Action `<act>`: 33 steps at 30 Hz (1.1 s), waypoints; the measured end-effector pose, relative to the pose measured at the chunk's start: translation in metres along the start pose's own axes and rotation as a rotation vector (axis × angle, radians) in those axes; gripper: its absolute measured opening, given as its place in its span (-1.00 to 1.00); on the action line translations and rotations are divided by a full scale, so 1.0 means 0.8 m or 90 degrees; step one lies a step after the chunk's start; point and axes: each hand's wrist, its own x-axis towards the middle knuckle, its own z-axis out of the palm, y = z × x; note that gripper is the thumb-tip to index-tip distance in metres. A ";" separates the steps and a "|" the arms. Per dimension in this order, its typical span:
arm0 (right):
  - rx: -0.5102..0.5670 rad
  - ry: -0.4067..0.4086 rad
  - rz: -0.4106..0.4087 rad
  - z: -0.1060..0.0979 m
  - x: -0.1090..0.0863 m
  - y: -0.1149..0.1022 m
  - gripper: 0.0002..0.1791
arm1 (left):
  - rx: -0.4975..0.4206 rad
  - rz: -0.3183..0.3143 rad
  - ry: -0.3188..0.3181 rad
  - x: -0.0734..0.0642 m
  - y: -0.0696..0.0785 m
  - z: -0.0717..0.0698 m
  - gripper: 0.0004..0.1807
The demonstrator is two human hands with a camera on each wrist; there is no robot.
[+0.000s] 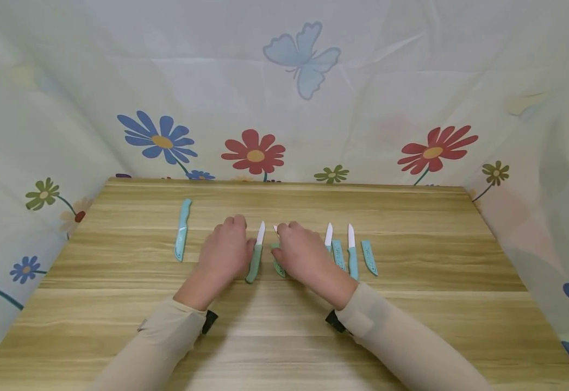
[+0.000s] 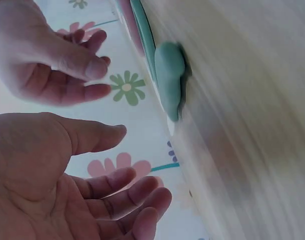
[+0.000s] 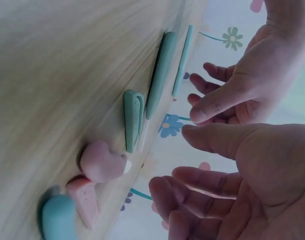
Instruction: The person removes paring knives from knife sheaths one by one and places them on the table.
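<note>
Both hands hover above the table with nothing held. The left hand (image 1: 226, 247) is just left of a paring knife with a green handle (image 1: 254, 265) and bare white blade; its fingers are loosely bent in the left wrist view. The right hand (image 1: 306, 252) hangs over a green blade sheath (image 1: 279, 267), fingers relaxed and apart from the things below. From the right wrist view come a pink knife handle (image 3: 101, 162) and a pink sheath (image 3: 84, 200), mostly hidden by the right hand in the head view.
Two light-blue knives, one (image 1: 352, 260) fully visible, lie on the right with two light-blue sheaths, the outer one (image 1: 369, 258) farthest right. A sheathed light-blue knife (image 1: 183, 231) lies at the left. Flowered cloth (image 1: 304, 108) hangs behind the wooden table (image 1: 264, 347).
</note>
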 end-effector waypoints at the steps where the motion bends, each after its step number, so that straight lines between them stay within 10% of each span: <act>1: -0.007 0.009 -0.004 -0.001 -0.002 0.001 -0.65 | 0.002 0.004 0.007 0.000 -0.002 -0.001 -0.58; 33: -0.056 0.114 -0.131 0.013 -0.049 0.038 -0.37 | 0.098 -0.022 0.073 0.033 -0.121 -0.026 -0.40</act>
